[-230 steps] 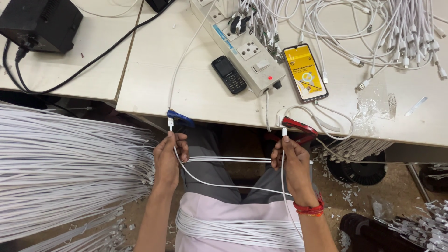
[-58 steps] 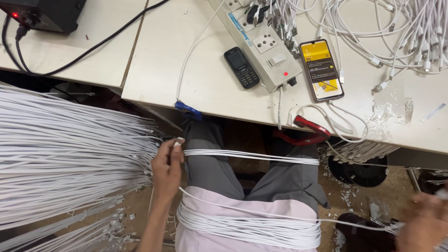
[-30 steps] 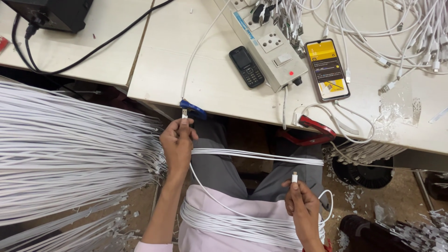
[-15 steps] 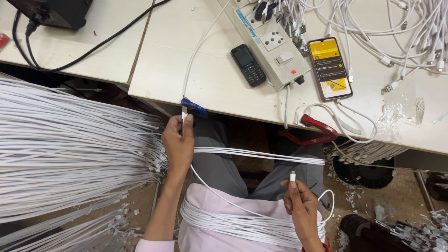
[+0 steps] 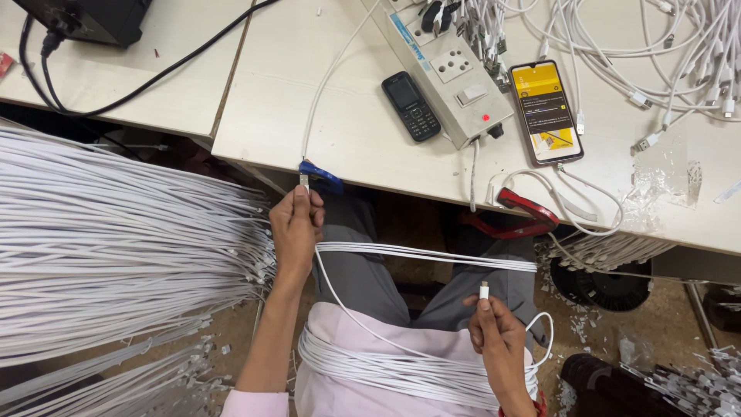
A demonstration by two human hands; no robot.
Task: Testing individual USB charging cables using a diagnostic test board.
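Observation:
My left hand (image 5: 296, 230) pinches one plug end of a white cable (image 5: 347, 309) and holds it up against a blue clip (image 5: 320, 174) at the table's front edge. My right hand (image 5: 498, 344) grips the cable's other small plug upright above my lap, below a red clip (image 5: 521, 215). The cable sags in a loop between both hands. A bundle of white cables (image 5: 401, 373) lies across my lap, and a few strands (image 5: 432, 256) stretch over my knees.
A large sheaf of white cables (image 5: 116, 255) fills the left. On the table (image 5: 270, 116) lie a white power strip (image 5: 451, 73), a small black phone (image 5: 411, 106), a lit smartphone (image 5: 545, 110), tangled white cables (image 5: 656, 46) and a black box (image 5: 93, 17).
My right hand came back from far right with the plug end and rose slightly above my lap. My left hand lifted its end up to the blue clip.

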